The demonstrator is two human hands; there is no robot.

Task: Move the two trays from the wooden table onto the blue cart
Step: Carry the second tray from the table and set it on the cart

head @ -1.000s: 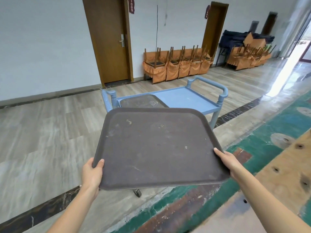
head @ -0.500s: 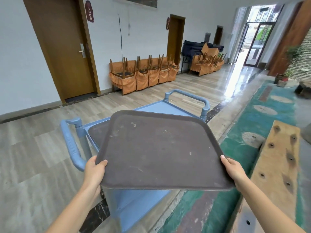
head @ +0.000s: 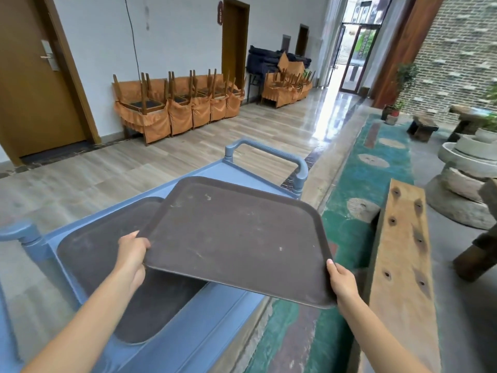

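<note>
- Blue cart [head: 215, 313] fills the lower left; top shelf runs away from the camera toward a curved handle [head: 271, 154] at its far end; a second handle post [head: 24, 235] stands at the near left corner.
- Wooden plank [head: 400, 270], pale with dark holes, lies along the right of the cart on a green-painted floor strip; not touching the cart.
- Held tray [head: 239, 238], dark brown, raised above the cart shelf and tilted, near edge lower; its right portion overhangs the cart's right side; its left edge overlaps the tray beneath.
- Second tray [head: 107, 265], same dark brown, lies flat on the cart's top shelf at the near left; partly hidden by the held tray and the left forearm.
- Left hand [head: 133, 254] clamps the held tray's left edge near its near corner; thumb on top, fingers under and out of sight.
- Right hand [head: 343, 282] grips the tray's near right corner; thumb on the rim, fingers hidden beneath.
- Background: orange-covered chairs [head: 177, 103] stacked upturned against the white wall; brown door [head: 35, 76] far left; stone millstones [head: 462, 184] far right.
</note>
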